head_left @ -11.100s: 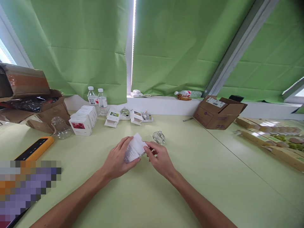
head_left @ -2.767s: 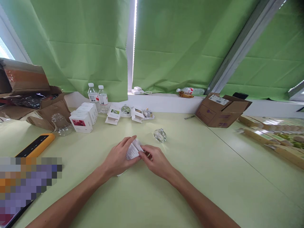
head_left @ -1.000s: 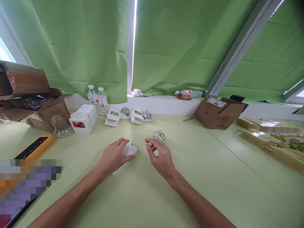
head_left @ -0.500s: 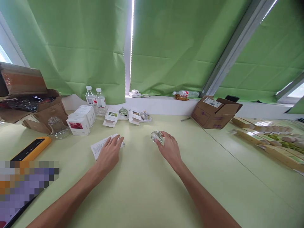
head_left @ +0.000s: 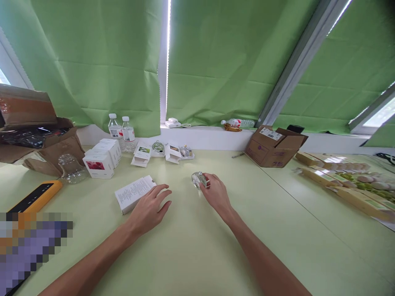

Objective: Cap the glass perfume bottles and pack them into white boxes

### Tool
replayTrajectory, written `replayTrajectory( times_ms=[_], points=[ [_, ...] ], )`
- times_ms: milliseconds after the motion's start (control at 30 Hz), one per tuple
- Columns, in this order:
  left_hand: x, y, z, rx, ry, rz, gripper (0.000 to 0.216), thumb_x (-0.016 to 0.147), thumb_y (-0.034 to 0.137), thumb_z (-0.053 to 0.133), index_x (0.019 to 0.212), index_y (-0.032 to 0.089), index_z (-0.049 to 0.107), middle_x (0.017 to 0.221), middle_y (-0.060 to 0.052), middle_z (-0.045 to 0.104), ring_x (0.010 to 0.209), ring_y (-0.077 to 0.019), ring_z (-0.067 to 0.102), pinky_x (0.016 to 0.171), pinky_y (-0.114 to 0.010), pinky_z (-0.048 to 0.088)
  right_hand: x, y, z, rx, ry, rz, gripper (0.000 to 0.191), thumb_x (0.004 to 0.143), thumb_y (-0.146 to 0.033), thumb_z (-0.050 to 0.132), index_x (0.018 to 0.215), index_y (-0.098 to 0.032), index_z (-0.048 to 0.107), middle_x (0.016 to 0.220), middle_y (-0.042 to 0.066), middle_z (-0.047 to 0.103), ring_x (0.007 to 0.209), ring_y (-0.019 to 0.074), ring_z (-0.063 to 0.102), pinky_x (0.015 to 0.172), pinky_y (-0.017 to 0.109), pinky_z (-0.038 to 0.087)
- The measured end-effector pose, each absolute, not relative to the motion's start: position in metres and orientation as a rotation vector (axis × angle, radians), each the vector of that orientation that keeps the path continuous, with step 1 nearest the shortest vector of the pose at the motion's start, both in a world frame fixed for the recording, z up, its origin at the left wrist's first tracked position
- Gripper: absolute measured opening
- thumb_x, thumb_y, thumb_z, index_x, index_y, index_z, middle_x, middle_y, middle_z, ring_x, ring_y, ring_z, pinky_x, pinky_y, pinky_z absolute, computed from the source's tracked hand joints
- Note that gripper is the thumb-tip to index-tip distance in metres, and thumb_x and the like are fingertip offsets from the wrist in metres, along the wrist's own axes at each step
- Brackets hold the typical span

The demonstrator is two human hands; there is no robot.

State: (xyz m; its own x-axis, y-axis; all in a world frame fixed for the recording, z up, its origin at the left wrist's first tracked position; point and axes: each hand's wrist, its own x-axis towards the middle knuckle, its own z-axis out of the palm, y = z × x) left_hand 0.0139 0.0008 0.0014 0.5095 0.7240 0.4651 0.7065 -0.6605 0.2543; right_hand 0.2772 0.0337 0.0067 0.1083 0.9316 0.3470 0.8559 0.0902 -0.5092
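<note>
A small round piece of clear glass, like a flat glass bottle [head_left: 199,179], is gripped at its right side by my right hand [head_left: 217,195]. It is just above or on the table; which one, I cannot tell. My left hand [head_left: 151,207] holds nothing, its fingers apart and pointing right. Beside that hand a white box with printed text [head_left: 133,193] lies flat on the table, its near right corner partly behind the hand.
White boxes [head_left: 100,162] stand at the left near a glass jar [head_left: 72,169]. Opened small boxes [head_left: 142,151] with trays of glassy items lie at the back. A brown carton [head_left: 273,147] is on the right, past it egg-like goods in yellow boxes [head_left: 361,199].
My left hand has come off the white box and moved slightly right and down. The box now shows more fully. The glass piece has tilted in my right hand.
</note>
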Motion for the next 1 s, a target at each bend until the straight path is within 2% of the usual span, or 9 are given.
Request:
replayTrajectory(
  times_ms=[200,367,500,700,800,1000],
  points=[
    [0.016,0.000,-0.005,2.623,1.268,0.804,0.035,0.094,0.028,0.042,0.129,0.028,0.044,0.138,-0.006,0.046,0.119,-0.0219,0.054,0.097,-0.038,0.049,0.258,0.023,0.011,-1.589,-1.868,0.264,0.029,0.083,-0.030,0.055,0.110,-0.021,0.062,0.102,0.007,0.064,0.073,0.0166,0.060,0.071,0.029,0.050],
    [0.018,-0.002,-0.005,2.535,1.285,0.730,0.055,0.093,0.031,0.044,0.144,0.030,0.023,0.150,-0.006,0.033,0.132,-0.0237,0.043,0.101,-0.039,0.045,0.243,0.012,0.011,-1.412,-1.928,0.408,0.033,0.085,-0.031,0.056,0.117,-0.022,0.060,0.108,0.007,0.064,0.077,0.0165,0.062,0.072,0.029,0.052],
    [0.019,-0.003,-0.004,2.470,1.293,0.713,0.066,0.092,0.035,0.047,0.148,0.029,0.012,0.152,-0.008,0.030,0.134,-0.0251,0.040,0.102,-0.038,0.044,0.232,0.003,0.015,-1.273,-1.972,0.549,0.034,0.086,-0.029,0.056,0.119,-0.023,0.060,0.107,0.005,0.066,0.080,0.0163,0.063,0.072,0.028,0.054],
    [0.021,-0.003,-0.005,2.414,1.291,0.769,0.067,0.090,0.039,0.050,0.147,0.028,0.017,0.145,-0.009,0.042,0.128,-0.0260,0.048,0.097,-0.037,0.046,0.225,-0.006,0.021,-1.148,-2.046,0.710,0.031,0.089,-0.023,0.051,0.118,-0.024,0.062,0.106,0.003,0.069,0.076,0.0144,0.065,0.072,0.027,0.054],
    [0.021,-0.002,-0.006,2.411,1.296,0.782,0.066,0.089,0.040,0.051,0.146,0.027,0.019,0.143,-0.010,0.045,0.127,-0.0262,0.049,0.096,-0.038,0.047,0.227,-0.006,0.022,-1.152,-2.077,0.703,0.030,0.090,-0.024,0.048,0.116,-0.024,0.064,0.106,0.003,0.070,0.085,0.0168,0.066,0.079,0.029,0.053],
    [0.021,-0.003,-0.005,2.417,1.312,0.813,0.061,0.091,0.040,0.048,0.145,0.027,0.023,0.140,-0.010,0.048,0.125,-0.0257,0.051,0.094,-0.038,0.048,0.249,0.015,0.012,-1.392,-1.971,0.216,0.032,0.090,-0.027,0.048,0.118,-0.020,0.062,0.119,0.007,0.065,0.114,0.0224,0.056,0.102,0.039,0.042]
  ],
)
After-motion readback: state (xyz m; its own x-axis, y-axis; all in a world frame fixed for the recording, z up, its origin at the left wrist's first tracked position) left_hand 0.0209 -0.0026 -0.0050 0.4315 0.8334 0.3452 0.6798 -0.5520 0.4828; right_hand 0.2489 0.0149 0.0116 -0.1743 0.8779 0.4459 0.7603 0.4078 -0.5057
